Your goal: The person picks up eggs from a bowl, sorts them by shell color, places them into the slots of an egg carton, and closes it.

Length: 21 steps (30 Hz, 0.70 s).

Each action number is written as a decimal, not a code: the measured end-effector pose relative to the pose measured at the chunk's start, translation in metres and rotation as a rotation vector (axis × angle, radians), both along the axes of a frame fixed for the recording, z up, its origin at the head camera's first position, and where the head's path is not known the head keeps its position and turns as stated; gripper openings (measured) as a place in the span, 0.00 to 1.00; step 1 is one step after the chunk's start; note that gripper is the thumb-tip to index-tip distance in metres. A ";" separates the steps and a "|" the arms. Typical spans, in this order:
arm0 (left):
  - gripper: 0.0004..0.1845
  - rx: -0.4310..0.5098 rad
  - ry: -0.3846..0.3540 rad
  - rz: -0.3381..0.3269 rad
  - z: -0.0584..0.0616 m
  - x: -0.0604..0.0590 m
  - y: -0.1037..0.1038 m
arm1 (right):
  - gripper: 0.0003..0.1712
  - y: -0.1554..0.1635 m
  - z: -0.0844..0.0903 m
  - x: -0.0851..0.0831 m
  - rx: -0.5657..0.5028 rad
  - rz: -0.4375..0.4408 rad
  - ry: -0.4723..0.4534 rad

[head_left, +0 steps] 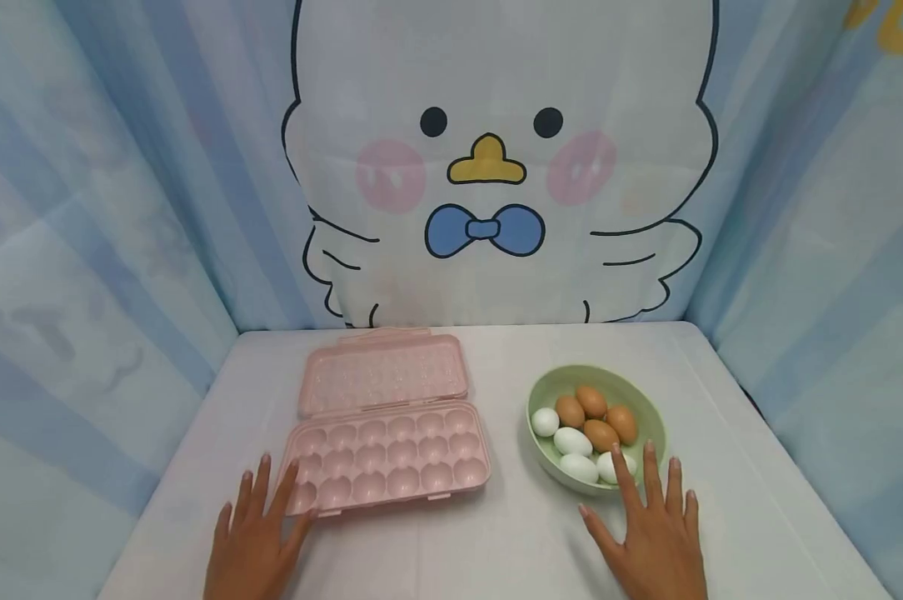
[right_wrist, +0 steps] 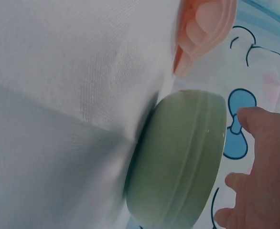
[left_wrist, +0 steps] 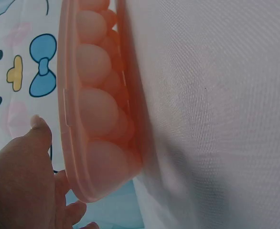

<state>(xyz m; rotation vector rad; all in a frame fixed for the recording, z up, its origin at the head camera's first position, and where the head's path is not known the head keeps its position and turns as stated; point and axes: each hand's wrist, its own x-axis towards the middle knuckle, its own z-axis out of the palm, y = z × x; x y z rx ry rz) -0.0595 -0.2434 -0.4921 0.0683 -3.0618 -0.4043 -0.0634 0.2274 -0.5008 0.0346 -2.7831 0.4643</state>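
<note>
A pink carton (head_left: 384, 435) lies on the counter (head_left: 451, 550), its lid (head_left: 384, 372) folded back on the far side, cups facing up, nearest the left grip (head_left: 251, 542). An upright pale-green bowl (head_left: 650, 406), near the right grip (head_left: 652, 537), holds brown and white eggs (head_left: 573, 442).

In the head view, we count one pink rectangular plastic egg carton (head_left: 384, 375) at seven o'clock, its eighteen round hollows (head_left: 402, 480), and one round pale-green bowl (head_left: 552, 390) at four o'clock, containing four oval brown eggs (head_left: 601, 434) and four oval white eggs (head_left: 573, 442).
</note>
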 end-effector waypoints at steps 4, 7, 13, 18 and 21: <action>0.40 -0.009 -0.006 0.003 -0.002 0.001 -0.001 | 0.56 -0.001 -0.001 -0.001 0.011 0.005 -0.007; 0.40 -0.010 0.002 0.003 -0.002 0.000 -0.002 | 0.55 0.000 -0.001 -0.002 0.014 0.011 0.003; 0.39 0.007 0.047 -0.009 0.000 -0.004 -0.003 | 0.54 0.000 0.002 -0.007 0.000 0.031 0.036; 0.37 0.086 0.083 -0.033 -0.001 -0.014 -0.004 | 0.51 -0.003 0.010 -0.016 -0.018 0.062 0.047; 0.37 0.191 0.042 -0.032 -0.003 -0.018 -0.005 | 0.48 -0.005 0.018 -0.021 -0.052 0.119 0.062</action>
